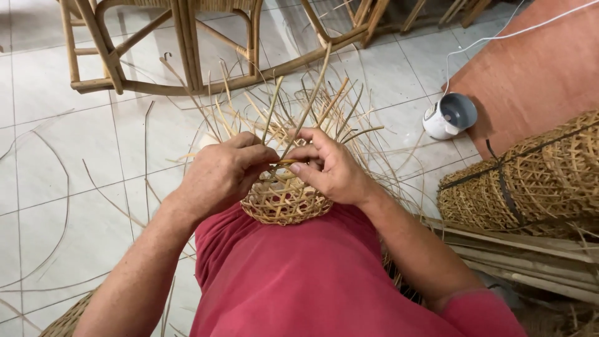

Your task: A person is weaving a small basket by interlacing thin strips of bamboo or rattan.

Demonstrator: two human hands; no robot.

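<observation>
red shirt cloth (312,274) fills the near edge, and a half-woven basket (284,200) rests against it at the belly, rounded base toward the body so the loose strips (299,106) fan outward over the tiled floor (75,162). left hand (218,175) wraps the basket's rim, its grip closed on it to steady the work. right hand (331,168) has its grip pinched together on one thin strip (284,162) at the rim, where it crosses between the uprights. stacked woven baskets (530,181) lie to the right, a white cup (450,115) beyond, chair frames (187,50) farther off.
</observation>
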